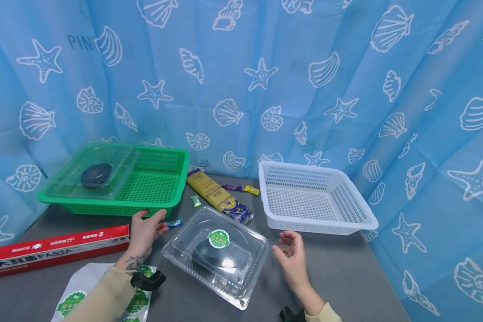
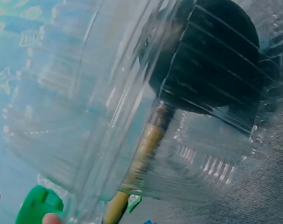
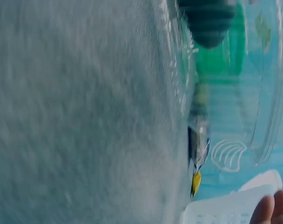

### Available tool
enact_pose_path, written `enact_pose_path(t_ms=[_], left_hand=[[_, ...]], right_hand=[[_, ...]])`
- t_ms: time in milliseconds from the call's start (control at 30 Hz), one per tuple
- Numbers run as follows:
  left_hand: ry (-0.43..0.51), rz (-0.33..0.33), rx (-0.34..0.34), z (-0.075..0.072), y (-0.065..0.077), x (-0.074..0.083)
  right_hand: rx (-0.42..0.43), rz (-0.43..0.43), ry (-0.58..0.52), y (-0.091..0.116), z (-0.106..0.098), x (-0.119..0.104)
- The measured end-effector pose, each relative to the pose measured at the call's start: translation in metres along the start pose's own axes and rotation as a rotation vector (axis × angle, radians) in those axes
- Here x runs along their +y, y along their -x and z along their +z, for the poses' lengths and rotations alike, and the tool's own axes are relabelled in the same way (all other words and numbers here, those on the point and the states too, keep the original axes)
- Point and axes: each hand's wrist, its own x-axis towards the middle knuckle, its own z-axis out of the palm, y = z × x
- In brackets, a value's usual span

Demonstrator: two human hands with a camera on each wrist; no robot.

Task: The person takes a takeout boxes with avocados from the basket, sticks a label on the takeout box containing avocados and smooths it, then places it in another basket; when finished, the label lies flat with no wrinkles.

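Note:
A lidded clear plastic container (image 1: 241, 286) lies tilted on the table between my hands, with a dark oval object (image 1: 219, 254) inside. A round green and white sticker (image 1: 218, 239) is on its lid. My left hand (image 1: 144, 230) is left of the container, by the front of the green basket (image 1: 181, 179); whether it touches the basket I cannot tell. Beside its fingers is a small blue wrapped candy (image 1: 175, 222). To the container's right, my right hand (image 1: 293, 257) is apart from it, fingers loosely bent and holding nothing. The right wrist view shows its fingertips (image 3: 265, 211).
Another clear container with a dark object (image 1: 96, 174) sits in the green basket. Behind are a pasta packet (image 1: 217, 192), several candies (image 1: 251, 190) and a white basket (image 1: 322, 226). A red box (image 1: 56, 250) and a sticker sheet (image 1: 88, 273) lie at left.

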Motion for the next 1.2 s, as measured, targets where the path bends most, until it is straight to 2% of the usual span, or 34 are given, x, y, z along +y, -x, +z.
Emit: enact_pose_path(t_ms=[67, 133, 233, 367, 433, 600, 733, 867, 967, 1067, 1200], left_hand=[[0.018, -0.017, 0.012, 0.001, -0.003, 0.001], [0.016, -0.009, 0.056, 0.003, -0.011, -0.003], [0.029, 0.027, 0.131, 0.001, -0.035, -0.023], [0.071, 0.104, 0.196, -0.007, -0.075, -0.061], [0.07, 0.125, 0.219, -0.009, -0.086, -0.072], [0.032, 0.128, 0.246, -0.01, -0.095, -0.079], [0.037, 0.145, 0.238, -0.009, -0.097, -0.081], [0.045, 0.179, 0.235, -0.009, -0.099, -0.084], [0.036, 0.201, 0.23, -0.009, -0.098, -0.084], [0.022, 0.21, 0.223, -0.009, -0.096, -0.081], [0.019, 0.201, 0.207, -0.01, -0.092, -0.078]], right_hand=[[-0.046, -0.037, -0.009, -0.002, -0.001, 0.003], [-0.093, -0.07, -0.012, -0.005, -0.002, 0.004], [-0.178, -0.098, 0.036, -0.01, -0.002, 0.004], [-0.321, -0.094, 0.115, -0.018, 0.0, -0.001], [-0.398, -0.077, 0.152, -0.022, 0.001, -0.008], [-0.574, -0.056, 0.206, -0.036, 0.007, -0.024], [-0.659, -0.032, 0.235, -0.043, 0.01, -0.029], [-0.698, 0.003, 0.265, -0.042, 0.008, -0.035], [-0.684, 0.044, 0.303, -0.035, 0.005, -0.04], [-0.611, 0.08, 0.334, -0.023, 0.001, -0.041], [-0.501, 0.163, 0.348, -0.006, -0.004, -0.031]])
